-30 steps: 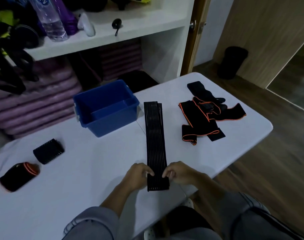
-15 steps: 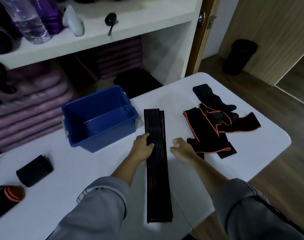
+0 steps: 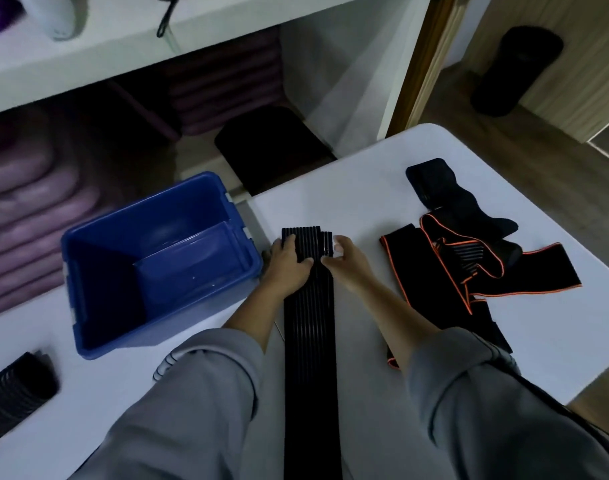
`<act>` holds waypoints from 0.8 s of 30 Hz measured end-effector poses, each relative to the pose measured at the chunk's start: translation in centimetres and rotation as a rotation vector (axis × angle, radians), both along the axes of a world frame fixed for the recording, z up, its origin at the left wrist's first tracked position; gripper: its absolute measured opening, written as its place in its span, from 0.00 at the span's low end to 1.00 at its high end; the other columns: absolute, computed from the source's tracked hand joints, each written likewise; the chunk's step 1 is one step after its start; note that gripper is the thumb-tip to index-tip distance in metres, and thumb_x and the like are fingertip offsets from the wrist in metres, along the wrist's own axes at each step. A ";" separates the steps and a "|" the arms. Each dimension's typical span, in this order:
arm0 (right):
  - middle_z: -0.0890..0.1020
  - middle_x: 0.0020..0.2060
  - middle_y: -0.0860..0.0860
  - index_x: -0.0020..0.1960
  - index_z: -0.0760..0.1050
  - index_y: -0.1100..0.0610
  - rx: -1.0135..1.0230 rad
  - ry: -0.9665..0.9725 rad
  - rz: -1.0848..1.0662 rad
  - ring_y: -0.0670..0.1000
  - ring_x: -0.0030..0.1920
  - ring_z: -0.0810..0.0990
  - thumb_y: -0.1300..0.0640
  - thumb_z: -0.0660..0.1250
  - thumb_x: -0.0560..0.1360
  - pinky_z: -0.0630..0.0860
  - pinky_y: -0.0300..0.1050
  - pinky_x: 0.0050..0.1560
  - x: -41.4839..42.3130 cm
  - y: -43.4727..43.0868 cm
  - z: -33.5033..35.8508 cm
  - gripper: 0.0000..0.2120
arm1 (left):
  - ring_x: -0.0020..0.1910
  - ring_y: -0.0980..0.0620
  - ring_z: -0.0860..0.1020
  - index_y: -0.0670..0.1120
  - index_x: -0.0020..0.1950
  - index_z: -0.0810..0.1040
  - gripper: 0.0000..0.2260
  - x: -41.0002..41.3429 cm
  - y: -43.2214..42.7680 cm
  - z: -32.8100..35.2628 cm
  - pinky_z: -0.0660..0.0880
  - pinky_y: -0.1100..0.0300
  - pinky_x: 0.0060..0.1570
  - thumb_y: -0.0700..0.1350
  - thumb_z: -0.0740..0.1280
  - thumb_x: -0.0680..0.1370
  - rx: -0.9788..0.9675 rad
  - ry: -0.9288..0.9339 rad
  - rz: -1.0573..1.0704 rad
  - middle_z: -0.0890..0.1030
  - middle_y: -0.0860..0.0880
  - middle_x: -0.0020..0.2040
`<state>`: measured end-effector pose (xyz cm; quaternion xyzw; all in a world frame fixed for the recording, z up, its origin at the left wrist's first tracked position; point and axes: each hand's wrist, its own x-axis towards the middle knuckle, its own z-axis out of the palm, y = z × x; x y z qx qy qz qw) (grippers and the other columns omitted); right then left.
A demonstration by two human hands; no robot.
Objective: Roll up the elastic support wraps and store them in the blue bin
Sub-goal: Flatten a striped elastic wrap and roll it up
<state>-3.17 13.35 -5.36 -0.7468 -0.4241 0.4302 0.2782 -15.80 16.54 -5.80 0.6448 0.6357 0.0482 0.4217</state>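
A white table (image 3: pixel 365 188) stands on wood flooring before white shelving (image 3: pixel 123 60) with purple mats (image 3: pixel 29 216) stacked beneath. The ribbed black wrap (image 3: pixel 310 341) lies flat on it, just right of the blue bin (image 3: pixel 157 271). Close together at the wrap's far end, the left hand (image 3: pixel 289 263) curls over it and the right hand (image 3: pixel 346 263) pinches its edge. Orange-trimmed wraps (image 3: pixel 434 275) lie further right.

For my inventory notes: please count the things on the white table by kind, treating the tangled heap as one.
Blue bin: 1
Flat ribbed wrap: 1
Rolled ribbed wrap: 1
Tangled heap of wraps: 1
Total: 4
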 end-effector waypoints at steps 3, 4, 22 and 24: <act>0.77 0.57 0.54 0.65 0.69 0.61 0.027 -0.002 -0.005 0.52 0.56 0.76 0.62 0.63 0.75 0.65 0.35 0.42 -0.2 0.5 -0.2 0.18 | 0.74 0.45 0.52 0.44 0.75 0.57 0.26 0.2 0.2 0.1 0.54 0.52 0.71 0.49 0.60 0.80 0.044 0.014 -0.016 0.55 0.46 0.76; 0.77 0.59 0.54 0.65 0.69 0.60 0.028 0.005 -0.008 0.52 0.58 0.76 0.62 0.63 0.75 0.66 0.36 0.45 -0.3 0.6 -0.2 0.18 | 0.73 0.45 0.53 0.45 0.74 0.59 0.25 0.3 0.2 0.2 0.55 0.52 0.71 0.49 0.60 0.80 0.052 0.022 -0.022 0.56 0.47 0.75; 0.80 0.55 0.56 0.64 0.70 0.61 -0.006 0.033 0.002 0.54 0.55 0.79 0.68 0.58 0.73 0.73 0.44 0.56 -2.5 -10.4 -0.3 0.20 | 0.58 0.49 0.74 0.49 0.68 0.67 0.25 -3.0 -9.9 -0.1 0.71 0.62 0.53 0.39 0.60 0.71 -0.005 -0.168 0.151 0.75 0.48 0.59; 0.79 0.56 0.55 0.65 0.71 0.61 0.008 0.015 0.016 0.54 0.55 0.79 0.68 0.58 0.73 0.75 0.48 0.57 -2.9 -11.9 -0.7 0.21 | 0.52 0.52 0.76 0.49 0.65 0.70 0.21 -3.7 -11.8 0.2 0.70 0.68 0.44 0.36 0.60 0.73 0.029 -0.174 0.169 0.78 0.49 0.56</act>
